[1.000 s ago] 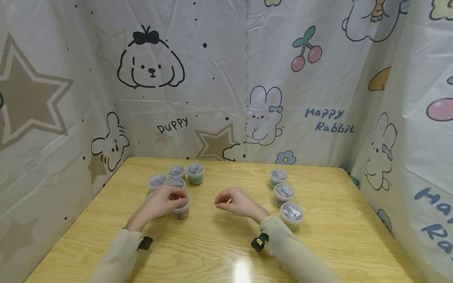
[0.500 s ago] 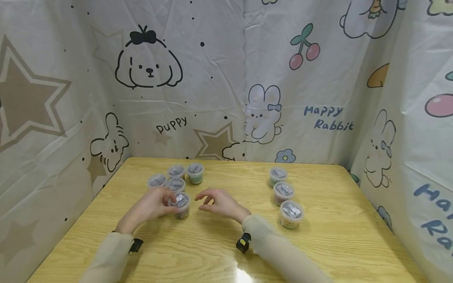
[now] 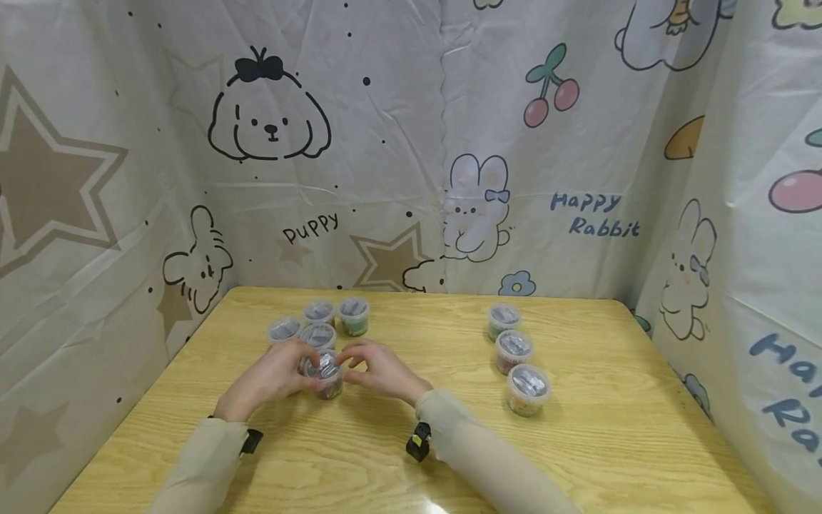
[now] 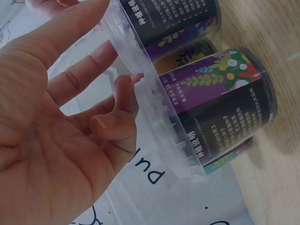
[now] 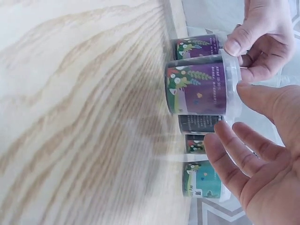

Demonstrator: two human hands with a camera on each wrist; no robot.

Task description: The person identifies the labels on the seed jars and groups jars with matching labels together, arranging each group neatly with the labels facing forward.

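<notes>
A lidded clear plastic cup (image 3: 330, 387) with a purple and black planting label (image 5: 202, 89) stands at the front of the left group. My left hand (image 3: 275, 376) holds its lid rim from the left, thumb in front and fingers behind. On the opposite side, my right hand (image 3: 383, 373) has its thumb tip right at the rim, the other fingers spread and loosely bent beside the cup. In the left wrist view, more labelled cups (image 4: 220, 93) stand close by the left fingers. The left hand partly covers the cup behind it.
Behind stand several similar lidded cups, among them a green one (image 3: 354, 319) at the back. Three more cups form a slanting row at right, the nearest being an orange-toned cup (image 3: 529, 391). A printed curtain (image 3: 398, 143) encloses the wooden table (image 3: 411, 442).
My right hand has moved left to the front cup's rim. My left hand has shifted slightly down and left onto the same lid. The cups stay in place.
</notes>
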